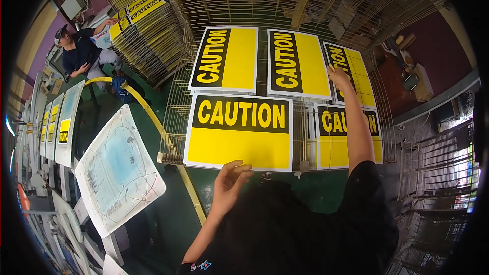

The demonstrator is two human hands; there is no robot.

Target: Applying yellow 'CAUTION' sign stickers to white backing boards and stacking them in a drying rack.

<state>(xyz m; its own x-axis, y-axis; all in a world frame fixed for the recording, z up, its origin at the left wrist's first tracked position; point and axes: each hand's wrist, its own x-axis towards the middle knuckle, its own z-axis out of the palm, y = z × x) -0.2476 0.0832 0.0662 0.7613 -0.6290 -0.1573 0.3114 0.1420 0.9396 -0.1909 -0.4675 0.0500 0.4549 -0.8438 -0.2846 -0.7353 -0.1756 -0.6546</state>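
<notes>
2 signs (238, 147), edges at hands (227, 188)

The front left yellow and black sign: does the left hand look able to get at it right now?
Probably yes: the left hand is at the near edge of the front left sign, and nothing visible covers it. Whether they touch is unclear.

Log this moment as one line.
left hand: loosely curled at near edge of front-left sign | right hand: at right edge of upper-middle sign | rest: wire rack, co-worker
</notes>
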